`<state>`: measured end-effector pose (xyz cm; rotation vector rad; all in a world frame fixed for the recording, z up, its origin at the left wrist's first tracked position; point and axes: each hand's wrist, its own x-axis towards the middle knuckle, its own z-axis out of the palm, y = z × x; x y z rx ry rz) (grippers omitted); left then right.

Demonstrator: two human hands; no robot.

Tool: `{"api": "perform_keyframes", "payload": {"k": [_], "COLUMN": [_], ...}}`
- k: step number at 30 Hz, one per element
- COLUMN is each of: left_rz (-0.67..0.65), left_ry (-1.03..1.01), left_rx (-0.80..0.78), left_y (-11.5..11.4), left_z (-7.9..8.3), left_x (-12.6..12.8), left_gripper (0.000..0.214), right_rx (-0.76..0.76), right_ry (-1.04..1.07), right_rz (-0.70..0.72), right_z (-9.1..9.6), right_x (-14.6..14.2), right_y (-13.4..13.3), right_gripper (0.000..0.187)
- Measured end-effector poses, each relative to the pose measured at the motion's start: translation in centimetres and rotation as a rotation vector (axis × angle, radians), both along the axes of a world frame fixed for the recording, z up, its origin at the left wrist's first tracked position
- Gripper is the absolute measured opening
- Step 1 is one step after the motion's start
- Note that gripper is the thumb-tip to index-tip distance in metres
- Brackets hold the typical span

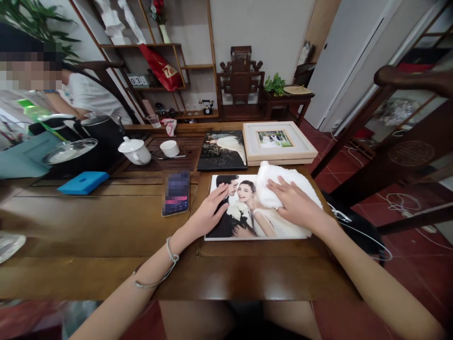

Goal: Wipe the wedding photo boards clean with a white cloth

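A large wedding photo print [244, 222] of a couple lies flat on the wooden table in front of me. My left hand [214, 205] rests on its left side, fingers stretched out over the picture and nothing held. On the upper right part of the print, my right hand [295, 200] holds a bunched white towel [264, 182] down against the surface, with the fingers laid over it. The towel covers that corner of the picture. Behind the print are a dark wedding photo panel [222, 151] and a light framed photo [251, 141], side by side.
A phone [176, 193] lies left of the print, with a blue sponge-like block [83, 183] farther left. A lidded white cup [135, 150], a small white bowl [169, 148] and a black pot [81, 158] stand behind. Another person [95, 94] sits at the far left. A wooden chair [399, 137] is on the right.
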<state>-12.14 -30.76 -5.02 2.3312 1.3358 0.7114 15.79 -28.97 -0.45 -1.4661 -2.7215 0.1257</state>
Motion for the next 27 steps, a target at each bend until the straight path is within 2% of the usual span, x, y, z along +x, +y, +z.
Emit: {"api": "perform_keyframes", "payload": {"k": [3, 7, 9, 11, 15, 17, 19, 21, 24, 27], "left_rz": [0.002, 0.003, 0.011, 0.013, 0.005, 0.004, 0.000, -0.007, -0.028, -0.036], "left_ry": [-0.003, -0.028, -0.049, -0.062, -0.078, -0.091, -0.107, -0.122, -0.158, -0.202], "left_rx": [-0.008, 0.002, 0.007, 0.007, -0.004, -0.007, -0.008, -0.010, -0.011, -0.020], "left_y": [-0.1, -0.1, -0.1, 0.0, 0.0, 0.0, 0.0, 0.0, 0.2, 0.3], "left_z": [0.1, -0.2, -0.4, -0.5, -0.5, -0.4, -0.4, -0.5, -0.8, -0.9], "left_x": [0.1, 0.1, 0.0, 0.0, 0.1, 0.1, 0.1, 0.0, -0.2, -0.2], "left_gripper": [0.048, 0.047, 0.047, 0.047, 0.048, 0.048, 0.047, 0.047, 0.047, 0.046], "right_rx": [-0.057, -0.207, -0.245, -0.225, -0.066, 0.010, 0.041, 0.028, 0.001, 0.005], "right_ry": [-0.091, -0.044, 0.020, 0.084, 0.125, 0.099, 0.064, 0.034, 0.042, 0.077], "right_rz": [0.023, 0.268, 0.318, 0.290, 0.174, 0.130, 0.119, 0.137, 0.248, 0.344], "right_z": [1.5, 2.9, 2.7, 1.9, -0.4, -1.2, -1.5, -1.5, -1.4, -1.4], "right_x": [0.3, 0.2, 0.0, -0.3, -2.0, -3.1, -4.4, -5.5, -6.7, -7.2], "right_y": [-2.9, -5.8, -5.4, -3.8, -0.2, 0.2, -1.2, -3.9, -8.7, -10.8], "right_gripper": [0.073, 0.077, 0.079, 0.080, 0.080, 0.082, 0.084, 0.084, 0.086, 0.090]}}
